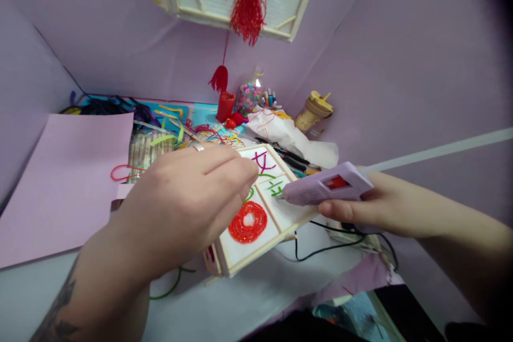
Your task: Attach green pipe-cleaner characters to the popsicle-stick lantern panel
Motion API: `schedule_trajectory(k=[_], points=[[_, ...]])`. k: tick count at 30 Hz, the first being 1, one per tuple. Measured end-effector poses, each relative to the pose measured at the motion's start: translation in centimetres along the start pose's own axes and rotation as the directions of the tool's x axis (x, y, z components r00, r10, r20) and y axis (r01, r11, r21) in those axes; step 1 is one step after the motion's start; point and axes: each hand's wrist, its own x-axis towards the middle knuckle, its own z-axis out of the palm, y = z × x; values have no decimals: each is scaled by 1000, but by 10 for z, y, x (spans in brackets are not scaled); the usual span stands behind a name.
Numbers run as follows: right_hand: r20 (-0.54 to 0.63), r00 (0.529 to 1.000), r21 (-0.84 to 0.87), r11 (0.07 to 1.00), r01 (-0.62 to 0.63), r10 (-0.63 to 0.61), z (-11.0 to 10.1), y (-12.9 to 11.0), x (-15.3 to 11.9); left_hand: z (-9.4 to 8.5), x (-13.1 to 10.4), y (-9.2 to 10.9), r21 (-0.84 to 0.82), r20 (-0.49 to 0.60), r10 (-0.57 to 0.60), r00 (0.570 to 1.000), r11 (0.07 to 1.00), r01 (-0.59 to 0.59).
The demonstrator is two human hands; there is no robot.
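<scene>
Over the near, pale surface (pixel 188 315), the left hand (pixel 184 187) has its fingers bunched at the left side of a wood-edged white box (pixel 294 215); whether it pinches anything is hidden. The box is mid-scene, a red ring (pixel 260 219) on its near part. From the right, the right hand (pixel 385 203) grasps a lilac glue gun (pixel 312 187), nozzle at green strokes (pixel 276 188). Far back are a red cylinder (pixel 225 107) and bead-filled bottle (pixel 248 97).

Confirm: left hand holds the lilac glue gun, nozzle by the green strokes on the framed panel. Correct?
Wrong hand. The head view shows the right hand holding the lilac glue gun; its nozzle is by the green strokes on the framed panel, as you said.
</scene>
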Motion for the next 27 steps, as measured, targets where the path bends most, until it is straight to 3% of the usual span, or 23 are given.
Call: schedule_trajectory(k=[15,27], points=[[-56,997,19,998,-54,55,4,-1,-8,-1,0,1,-17,-25,13,1000,1000,-13],[-45,999,-23,1000,6,-7,5,0,-4,-1,1,1,-19,-21,21,1000,1000,-22]])
